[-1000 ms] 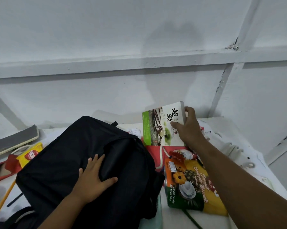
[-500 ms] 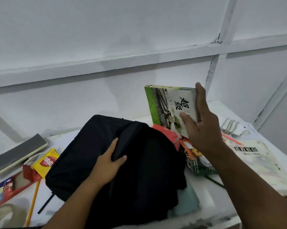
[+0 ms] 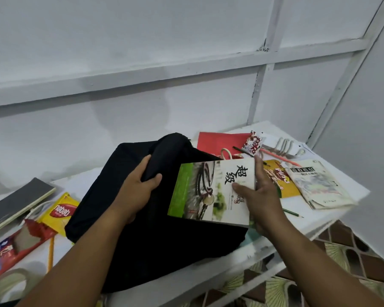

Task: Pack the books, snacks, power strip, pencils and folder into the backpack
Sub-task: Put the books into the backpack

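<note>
Overhead, glossy rectangular book, soft backpack

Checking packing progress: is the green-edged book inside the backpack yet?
Out: the right hand holds the book above the backpack.

Your white table carries the black backpack at its centre. At nine o'clock you have a dark notebook, a yellow Nabati snack pack, a red packet and a yellow pencil. From one to three o'clock lie a red folder, a white power strip, a red-and-white snack sachet, a yellow snack bag, a pale book and a green pencil.
</note>
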Tool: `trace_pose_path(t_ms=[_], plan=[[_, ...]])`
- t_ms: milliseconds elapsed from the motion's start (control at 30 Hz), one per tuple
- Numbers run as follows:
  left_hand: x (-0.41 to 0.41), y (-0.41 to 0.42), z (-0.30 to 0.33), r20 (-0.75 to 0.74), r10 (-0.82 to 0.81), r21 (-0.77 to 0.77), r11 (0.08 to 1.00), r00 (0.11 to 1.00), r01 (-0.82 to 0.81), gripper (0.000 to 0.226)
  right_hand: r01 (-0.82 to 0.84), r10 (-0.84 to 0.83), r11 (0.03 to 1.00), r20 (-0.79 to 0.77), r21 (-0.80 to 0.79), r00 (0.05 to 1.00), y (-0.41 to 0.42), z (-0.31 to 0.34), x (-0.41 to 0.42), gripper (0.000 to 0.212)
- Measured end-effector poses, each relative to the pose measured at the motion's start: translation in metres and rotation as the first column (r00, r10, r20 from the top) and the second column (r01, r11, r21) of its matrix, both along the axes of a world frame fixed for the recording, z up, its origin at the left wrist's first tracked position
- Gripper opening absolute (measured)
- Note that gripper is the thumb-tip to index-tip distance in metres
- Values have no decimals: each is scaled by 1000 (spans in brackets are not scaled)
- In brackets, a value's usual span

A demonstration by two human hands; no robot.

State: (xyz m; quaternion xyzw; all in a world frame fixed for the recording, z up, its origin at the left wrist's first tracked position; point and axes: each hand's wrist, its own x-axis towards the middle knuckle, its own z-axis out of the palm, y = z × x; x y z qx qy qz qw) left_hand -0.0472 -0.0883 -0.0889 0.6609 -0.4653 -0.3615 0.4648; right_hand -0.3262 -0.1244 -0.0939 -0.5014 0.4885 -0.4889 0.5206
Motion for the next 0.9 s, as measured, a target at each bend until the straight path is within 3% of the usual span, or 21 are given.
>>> trace_pose_path(t_ms=[333,533,700,800,900], plan=[[-3,20,35,-96,-73,-26,997,993,70,53,-115,100,985,120,130,988,-18,-12,82,92],[-6,18,35,-118,-14,4,1000,993,15,54,-287,289,933,24,218,957,-33,-19,122,111],[-2,12,35,-207,73,19,997,976,-71,52,-480,510,860,-261,175,819,-50,-35,108,118],[-4,7,30,-227,66,28,998,972,-61,51,-479,491,866,-66,142,869,-60,-50,104,117],[-11,-1,24,-279,75,29,997,957,-70,50,-420,411,902,97,97,906,-69,-61,117,96]])
